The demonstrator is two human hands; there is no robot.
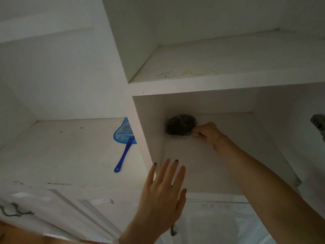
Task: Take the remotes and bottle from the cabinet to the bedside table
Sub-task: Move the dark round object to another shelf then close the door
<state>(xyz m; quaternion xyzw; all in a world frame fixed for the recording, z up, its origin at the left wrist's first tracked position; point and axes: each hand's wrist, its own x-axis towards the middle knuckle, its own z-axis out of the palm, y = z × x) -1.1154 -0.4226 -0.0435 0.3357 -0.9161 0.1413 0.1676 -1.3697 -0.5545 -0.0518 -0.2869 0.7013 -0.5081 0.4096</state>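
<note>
My right hand [205, 132] is deep in the low box of the white cabinet [193, 88], way at the back. My finger and thumb are pinching something thin and shiny. I think it is the clear wrap [175, 136] around a dark round lump [181, 126] in the back corner. My left hand [161, 196] is up in front of the box, flat, with the fingers spread out. It holds nothing.

I can't see the remotes or the bottle for sure. The lump is dark and fuzzy to look at, so I can't tell what is in it. There is a grey thing [318, 125] at the far right edge. It might be a remote, but most of it is cut off. A blue fan [123, 138] lies on the shelf to the left, and that is not what I want.

Here is what could go wrong. I only have a tiny pinch on the wrap. If I pull fast, it could slip out of my fingers or rip. Then what is inside could roll off the shelf and fall. It is dim back there too, so I might grab the wrong thing. My left hand is near the front edge, so I think it could catch the lump as it slides out
</note>
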